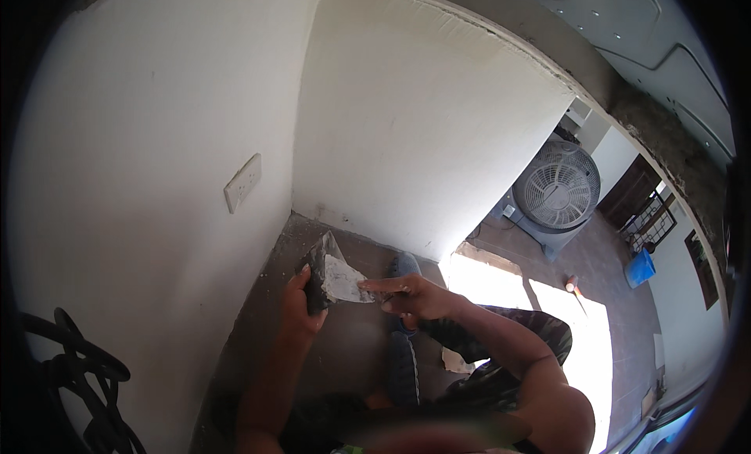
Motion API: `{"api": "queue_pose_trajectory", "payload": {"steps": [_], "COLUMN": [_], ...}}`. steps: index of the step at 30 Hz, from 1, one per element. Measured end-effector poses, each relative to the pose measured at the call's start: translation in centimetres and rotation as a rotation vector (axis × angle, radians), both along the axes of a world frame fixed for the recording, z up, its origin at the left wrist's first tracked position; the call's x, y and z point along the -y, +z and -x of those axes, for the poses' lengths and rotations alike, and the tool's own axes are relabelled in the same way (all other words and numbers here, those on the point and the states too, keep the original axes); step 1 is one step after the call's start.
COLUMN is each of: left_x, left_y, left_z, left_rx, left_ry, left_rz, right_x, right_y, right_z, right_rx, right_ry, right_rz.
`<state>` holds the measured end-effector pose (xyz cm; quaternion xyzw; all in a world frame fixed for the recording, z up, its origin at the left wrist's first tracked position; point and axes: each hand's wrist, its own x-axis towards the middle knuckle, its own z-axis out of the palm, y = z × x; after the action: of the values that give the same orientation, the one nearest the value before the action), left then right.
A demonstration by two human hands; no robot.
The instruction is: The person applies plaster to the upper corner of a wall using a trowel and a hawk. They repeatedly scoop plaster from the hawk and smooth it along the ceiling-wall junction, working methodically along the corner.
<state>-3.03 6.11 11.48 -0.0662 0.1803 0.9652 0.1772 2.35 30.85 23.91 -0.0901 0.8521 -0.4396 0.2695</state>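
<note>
Head view: a dark trowel (317, 278) is gripped by the left hand (301, 301) near the wall corner; a putty-covered blade (344, 280) is pinched by the right hand (415, 295), index finger outstretched.

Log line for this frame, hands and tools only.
left hand: grips dark plaster hawk | right hand: holds putty knife blade against hawk, index finger extended | setting: white wall corner, wall switch plate

white walls (407, 125) | wall socket (242, 183) | fan (560, 189) | sunlit floor (501, 286)
</note>
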Motion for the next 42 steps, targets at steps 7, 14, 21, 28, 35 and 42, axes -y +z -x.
{"api": "queue_pose_trajectory", "payload": {"steps": [7,14,21,28,35,42], "left_x": [1.4,1.5,0.6,1.9,-1.4,-0.4], "left_y": [1.3,1.3,0.7,-0.4,-6.6,-7.5], "left_z": [-2.6,-2.8,-4.7,-4.4,-8.3,-8.4], "left_rx": [0.023,-0.485,-1.146,-1.431,-0.186,-0.023], "left_ry": [0.116,0.651,0.495,0.472,-0.05,-0.231], "left_rz": [-0.064,-0.002,0.551,1.034,0.248,-0.072], "right_x": [-1.9,0.9,1.6,-2.7,-3.5,1.9], "right_y": [0.1,-2.6,-4.2,-4.5,-6.3,-8.4], "right_z": [-1.9,-7.4,-7.4,-8.5,-7.7,-3.1], "right_rx": [-0.381,0.474,0.906,0.717,0.346,-0.166], "right_ry": [0.054,-0.402,-0.224,0.004,-0.393,-0.583], "right_rz": [-0.361,0.856,1.535,1.585,1.279,1.187]}}
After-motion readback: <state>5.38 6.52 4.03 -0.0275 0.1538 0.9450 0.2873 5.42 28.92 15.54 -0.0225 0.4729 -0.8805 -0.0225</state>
